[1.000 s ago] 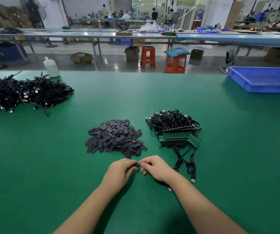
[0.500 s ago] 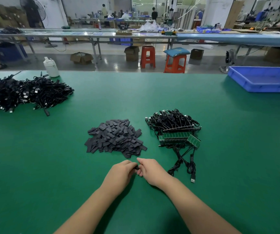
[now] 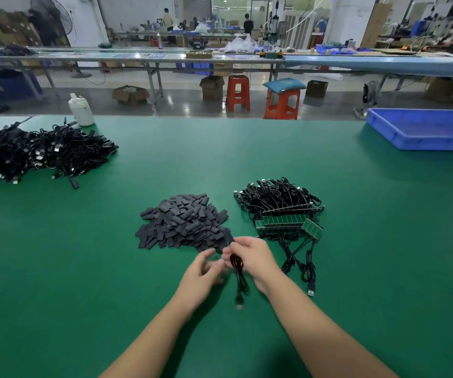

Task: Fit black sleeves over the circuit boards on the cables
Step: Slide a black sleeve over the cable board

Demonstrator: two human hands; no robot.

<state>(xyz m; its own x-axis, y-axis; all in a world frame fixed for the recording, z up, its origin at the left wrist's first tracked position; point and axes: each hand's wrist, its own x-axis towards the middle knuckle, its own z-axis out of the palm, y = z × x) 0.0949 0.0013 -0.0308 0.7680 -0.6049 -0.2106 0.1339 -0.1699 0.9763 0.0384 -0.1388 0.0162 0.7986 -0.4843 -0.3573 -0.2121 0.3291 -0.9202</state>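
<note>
A heap of flat black sleeves (image 3: 183,223) lies on the green table just beyond my hands. To its right sits a bundle of black cables (image 3: 277,196) with green circuit boards (image 3: 288,223) lined up at its near side. My right hand (image 3: 250,257) grips one black cable (image 3: 239,274), lifted off the table, its plug end hanging down and blurred. My left hand (image 3: 202,274) is beside it with fingers spread and loose, holding nothing that I can see. Whether a sleeve sits on the held cable's board is hidden by my fingers.
A large pile of black cables (image 3: 28,154) covers the far left of the table, with a white bottle (image 3: 81,110) behind it. A blue tray (image 3: 427,129) stands at the far right. Stools and benches lie beyond the table's far edge.
My hands were pinched together over one piece low on the table. Now the right hand has lifted with the cable dangling, and the left hand has let go and opened.
</note>
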